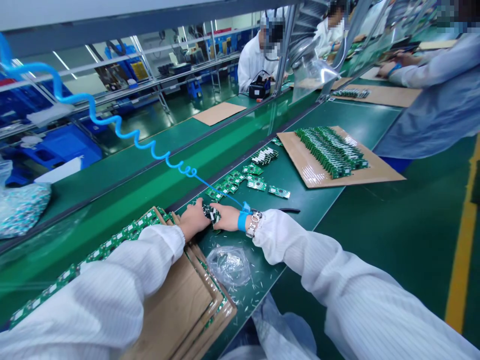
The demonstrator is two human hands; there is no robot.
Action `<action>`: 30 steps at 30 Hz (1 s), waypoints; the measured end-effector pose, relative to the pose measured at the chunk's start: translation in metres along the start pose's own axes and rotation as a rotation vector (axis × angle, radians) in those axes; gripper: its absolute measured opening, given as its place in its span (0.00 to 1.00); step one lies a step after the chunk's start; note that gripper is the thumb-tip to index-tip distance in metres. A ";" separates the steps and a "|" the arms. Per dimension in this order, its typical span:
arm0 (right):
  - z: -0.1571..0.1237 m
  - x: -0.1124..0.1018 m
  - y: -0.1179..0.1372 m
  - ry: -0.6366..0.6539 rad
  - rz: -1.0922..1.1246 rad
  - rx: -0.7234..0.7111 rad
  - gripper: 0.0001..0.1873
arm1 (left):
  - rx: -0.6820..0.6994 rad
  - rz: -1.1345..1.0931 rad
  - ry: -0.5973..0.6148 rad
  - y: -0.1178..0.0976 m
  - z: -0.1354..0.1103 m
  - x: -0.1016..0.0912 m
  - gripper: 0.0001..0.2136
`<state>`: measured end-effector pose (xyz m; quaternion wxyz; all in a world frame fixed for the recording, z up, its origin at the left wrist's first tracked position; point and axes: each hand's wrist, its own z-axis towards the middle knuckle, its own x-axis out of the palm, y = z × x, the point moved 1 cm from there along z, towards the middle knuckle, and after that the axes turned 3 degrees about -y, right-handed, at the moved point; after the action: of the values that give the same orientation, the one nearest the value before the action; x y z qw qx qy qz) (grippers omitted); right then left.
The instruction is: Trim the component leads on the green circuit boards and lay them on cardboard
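Observation:
Between my two hands is a small bunch of circuit boards (212, 214), dark green with white parts. My left hand (194, 219) grips its left side, and my right hand (228, 218) closes on it from the right. Around my right wrist runs a blue strap joined to a coiled blue cord (138, 139). Loose green circuit boards (257, 185) lie just beyond my hands. Below them, a clear plastic bag (229, 265) holds small white pieces, with more scattered beside it. Stacked cardboard sheets (176, 300) with boards between them lie under my left forearm.
At the right, a cardboard sheet (311, 172) carries dense rows of upright boards (330, 150). A black tool or strip (289, 210) lies beyond my right wrist. A green ledge runs along the far side of the bench. Co-workers in pale coats (255, 62) sit across and further right.

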<state>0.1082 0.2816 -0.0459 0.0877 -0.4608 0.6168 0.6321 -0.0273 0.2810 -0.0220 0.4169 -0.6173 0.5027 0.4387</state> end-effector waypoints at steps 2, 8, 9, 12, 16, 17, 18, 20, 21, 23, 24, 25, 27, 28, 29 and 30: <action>-0.001 0.000 0.000 -0.005 0.003 0.004 0.43 | -0.008 0.007 -0.009 0.000 0.001 -0.002 0.24; -0.001 -0.004 0.000 -0.007 0.001 0.004 0.41 | -0.038 0.040 -0.022 0.004 0.002 -0.005 0.21; -0.001 -0.004 0.000 -0.008 -0.002 0.006 0.40 | -0.046 0.049 -0.023 0.004 0.003 -0.004 0.21; -0.002 -0.005 0.001 -0.007 -0.015 0.015 0.40 | -0.052 0.075 -0.021 0.005 0.009 -0.003 0.19; -0.003 -0.006 0.002 0.001 -0.037 0.016 0.41 | -0.044 0.103 -0.010 0.008 0.019 -0.006 0.18; -0.004 -0.006 0.002 0.003 -0.043 0.015 0.41 | -0.042 0.110 -0.007 0.009 0.021 -0.007 0.18; -0.004 -0.007 0.002 0.004 -0.050 0.014 0.41 | -0.041 0.117 -0.004 0.010 0.023 -0.008 0.18; -0.005 -0.008 0.003 0.003 -0.068 0.012 0.40 | -0.032 0.131 0.002 0.012 0.025 -0.010 0.17; -0.006 -0.009 0.003 0.001 -0.079 0.011 0.39 | -0.025 0.138 0.005 0.013 0.025 -0.011 0.17; -0.007 -0.010 0.003 -0.003 -0.106 0.010 0.37 | -0.002 0.149 0.015 0.014 0.025 -0.012 0.16; -0.007 -0.011 0.004 -0.006 -0.122 0.012 0.36 | 0.012 0.155 0.023 0.015 0.025 -0.012 0.16; -0.008 -0.012 0.005 -0.012 -0.140 0.014 0.35 | 0.028 0.160 0.032 0.015 0.025 -0.012 0.16; -0.007 -0.015 0.006 -0.036 -0.177 0.024 0.33 | 0.059 0.173 0.050 0.016 0.024 -0.014 0.15; -0.007 -0.017 0.007 -0.051 -0.194 0.029 0.32 | 0.074 0.181 0.058 0.016 0.023 -0.016 0.14; -0.006 -0.019 0.008 -0.065 -0.208 0.032 0.31 | 0.086 0.190 0.065 0.016 0.022 -0.018 0.14; -0.006 -0.021 0.008 -0.077 -0.219 0.033 0.30 | 0.097 0.200 0.069 0.016 0.022 -0.020 0.14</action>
<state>0.1169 0.2844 -0.0244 0.1875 -0.4991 0.5693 0.6258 -0.0480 0.3047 -0.0095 0.3828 -0.5578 0.5967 0.4316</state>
